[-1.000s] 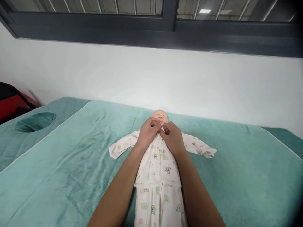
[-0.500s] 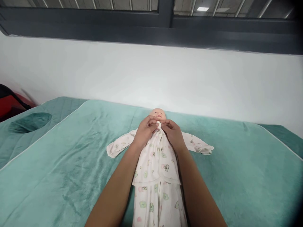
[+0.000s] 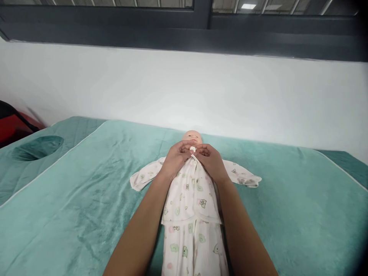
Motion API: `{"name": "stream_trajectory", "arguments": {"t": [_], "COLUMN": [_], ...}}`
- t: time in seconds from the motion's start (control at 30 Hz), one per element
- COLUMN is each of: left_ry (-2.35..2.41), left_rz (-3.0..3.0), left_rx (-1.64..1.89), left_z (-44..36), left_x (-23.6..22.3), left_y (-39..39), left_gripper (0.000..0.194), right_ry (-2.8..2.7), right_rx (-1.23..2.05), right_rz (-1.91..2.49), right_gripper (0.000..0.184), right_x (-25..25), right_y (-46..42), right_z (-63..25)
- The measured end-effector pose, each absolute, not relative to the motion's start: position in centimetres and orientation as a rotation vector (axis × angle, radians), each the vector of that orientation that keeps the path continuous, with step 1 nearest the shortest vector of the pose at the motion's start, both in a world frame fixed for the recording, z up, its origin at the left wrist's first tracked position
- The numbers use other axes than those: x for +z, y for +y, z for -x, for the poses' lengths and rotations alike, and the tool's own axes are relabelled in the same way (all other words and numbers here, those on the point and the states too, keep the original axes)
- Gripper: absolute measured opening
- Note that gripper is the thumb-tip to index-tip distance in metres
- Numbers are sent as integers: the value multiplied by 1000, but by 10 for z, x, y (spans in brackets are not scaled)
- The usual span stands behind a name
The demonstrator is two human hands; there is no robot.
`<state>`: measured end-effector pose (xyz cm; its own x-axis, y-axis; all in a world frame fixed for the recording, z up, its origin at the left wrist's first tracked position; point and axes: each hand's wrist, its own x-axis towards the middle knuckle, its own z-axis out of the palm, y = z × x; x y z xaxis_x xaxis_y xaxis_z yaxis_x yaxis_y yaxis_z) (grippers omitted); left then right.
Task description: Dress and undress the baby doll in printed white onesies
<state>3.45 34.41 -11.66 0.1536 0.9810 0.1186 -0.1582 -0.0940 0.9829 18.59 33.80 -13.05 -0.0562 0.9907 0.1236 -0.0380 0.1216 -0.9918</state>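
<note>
At the far left, a red and black object (image 3: 13, 124), partly out of view, is beside the bed (image 3: 83, 128). That end of the bed is quilted and has an oval hole (image 3: 40, 148) in it. A smooth green cover (image 3: 71, 191) with a pale edge lies over the middle of the bed, creased on this side.

Next comes one sleeve (image 3: 147, 174) of the shirt (image 3: 191, 195), spread out on the cover, its cuff pointing left and slightly toward the camera. The left hand (image 3: 178, 153) is at the neck of the shirt, thumb and fingers closed on the collar from the left, with the forearm reaching up over that side of the shirt.

In the centre, the doll (image 3: 192, 135) lies face up on the cover, its head toward the wall (image 3: 184, 88) and its chin just above the fingers. The shirt, white with small green and pink prints, lies over its body; the hem overlaps the top of the trousers (image 3: 192, 249), which have similar prints and run out of view at the bottom.

The right hand (image 3: 211, 159) pinches the collar from the right, its fingertips close to those of the left hand. Beyond it, the other sleeve (image 3: 242, 176) stretches right, its cuff folded. The dark window frame (image 3: 184, 36) runs across above the wall.
</note>
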Motion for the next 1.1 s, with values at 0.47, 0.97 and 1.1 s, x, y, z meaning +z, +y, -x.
{"name": "stream_trajectory", "arguments": {"t": [0.47, 0.97, 1.1], "left_ry": [1257, 1308, 1228], "left_rz": [-1511, -2004, -2085], "left_rx": [1322, 693, 686], "left_z": [-37, -17, -18], "left_x": [-122, -70, -70], "left_y": [347, 311, 310], "left_gripper": [30, 19, 15], "right_ry": [-1307, -2012, -2055], "right_rx": [994, 715, 688], "right_rz": [1160, 1594, 1624], "right_gripper": [18, 8, 16], "right_x": [-127, -68, -71], "right_y": [336, 284, 283], "right_z": [-181, -207, -203]}}
